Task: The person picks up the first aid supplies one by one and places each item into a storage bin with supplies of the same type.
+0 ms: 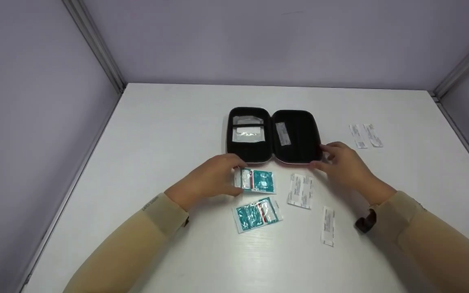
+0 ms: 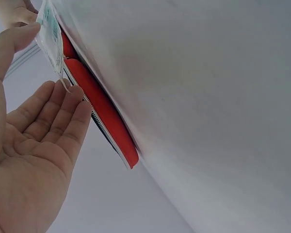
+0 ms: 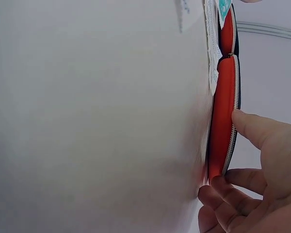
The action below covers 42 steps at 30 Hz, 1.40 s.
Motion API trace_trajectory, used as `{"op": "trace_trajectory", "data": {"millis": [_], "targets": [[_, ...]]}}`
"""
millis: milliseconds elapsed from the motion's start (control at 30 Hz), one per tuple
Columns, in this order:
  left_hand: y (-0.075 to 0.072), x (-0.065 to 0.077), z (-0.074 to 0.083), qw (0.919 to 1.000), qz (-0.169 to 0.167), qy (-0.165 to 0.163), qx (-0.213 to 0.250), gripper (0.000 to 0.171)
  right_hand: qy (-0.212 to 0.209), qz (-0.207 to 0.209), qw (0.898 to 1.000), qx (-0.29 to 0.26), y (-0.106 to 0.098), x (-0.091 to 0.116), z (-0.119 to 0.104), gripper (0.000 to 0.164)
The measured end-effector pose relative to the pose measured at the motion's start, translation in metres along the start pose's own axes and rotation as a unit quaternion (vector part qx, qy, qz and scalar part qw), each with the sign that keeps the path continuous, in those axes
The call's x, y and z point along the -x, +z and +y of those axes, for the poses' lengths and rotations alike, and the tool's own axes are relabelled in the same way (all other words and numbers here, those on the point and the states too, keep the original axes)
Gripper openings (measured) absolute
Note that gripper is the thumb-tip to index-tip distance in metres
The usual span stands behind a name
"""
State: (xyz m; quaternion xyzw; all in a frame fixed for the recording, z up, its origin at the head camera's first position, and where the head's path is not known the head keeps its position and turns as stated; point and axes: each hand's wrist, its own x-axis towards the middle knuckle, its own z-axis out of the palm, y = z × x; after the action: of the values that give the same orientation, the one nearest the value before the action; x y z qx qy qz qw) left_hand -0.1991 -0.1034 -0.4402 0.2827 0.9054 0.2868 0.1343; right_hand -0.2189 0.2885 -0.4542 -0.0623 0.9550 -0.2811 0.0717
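Observation:
My left hand (image 1: 214,175) pinches a teal-and-white sachet (image 1: 263,181) by its edges, between thumb and fingers. In the left wrist view the sachet (image 2: 50,36) stands off the table, in front of the case. An open zip case (image 1: 253,156), black inside and red outside, lies flat behind it. My right hand (image 1: 344,165) holds the right half's front corner, thumb on the zip edge and fingers at the side; the right wrist view shows its red shell (image 3: 223,116). Clear packets (image 1: 248,134) sit under a strap in the left half. A wrapped strip (image 1: 283,134) lies in the right half.
A second teal sachet (image 1: 257,214) lies nearer on the white table (image 1: 169,122). Right of it are a wider white paper packet (image 1: 300,191) and a narrow wrapped strip (image 1: 328,226). Two more strips, one here (image 1: 358,136), lie beyond my right hand. Panel walls (image 1: 259,44) enclose the table.

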Motion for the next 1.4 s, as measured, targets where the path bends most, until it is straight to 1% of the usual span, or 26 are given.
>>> {"op": "trace_trajectory", "data": {"millis": [367, 633, 800, 1033, 1133, 1267, 1400], "targets": [[-0.009, 0.000, 0.005, 0.9995, 0.014, 0.001, 0.029, 0.066, 0.004, 0.002, 1.000, -0.009, -0.003, 0.000, 0.002, 0.080], [-0.017, 0.001, 0.003, 0.9990, 0.032, 0.012, 0.029, 0.070, -0.001, 0.003, 1.000, -0.002, -0.001, 0.001, 0.000, 0.078], [-0.022, 0.002, 0.003, 0.9989, 0.038, -0.003, 0.029, 0.071, -0.006, 0.005, 1.000, -0.002, 0.000, 0.000, 0.000, 0.077], [-0.027, 0.002, -0.003, 0.9984, 0.047, -0.020, 0.025, 0.073, -0.005, 0.003, 1.000, 0.001, 0.001, 0.000, 0.001, 0.078], [-0.029, 0.000, -0.008, 0.9980, 0.054, -0.021, 0.027, 0.073, -0.009, 0.008, 1.000, 0.002, 0.001, -0.001, 0.000, 0.075], [-0.030, -0.005, -0.014, 0.9968, 0.062, -0.031, 0.040, 0.072, -0.006, 0.005, 1.000, 0.004, 0.001, -0.001, 0.000, 0.075], [-0.032, -0.008, -0.016, 0.9962, 0.065, -0.040, 0.042, 0.073, -0.005, 0.005, 1.000, 0.003, 0.001, -0.001, 0.001, 0.077]]}}
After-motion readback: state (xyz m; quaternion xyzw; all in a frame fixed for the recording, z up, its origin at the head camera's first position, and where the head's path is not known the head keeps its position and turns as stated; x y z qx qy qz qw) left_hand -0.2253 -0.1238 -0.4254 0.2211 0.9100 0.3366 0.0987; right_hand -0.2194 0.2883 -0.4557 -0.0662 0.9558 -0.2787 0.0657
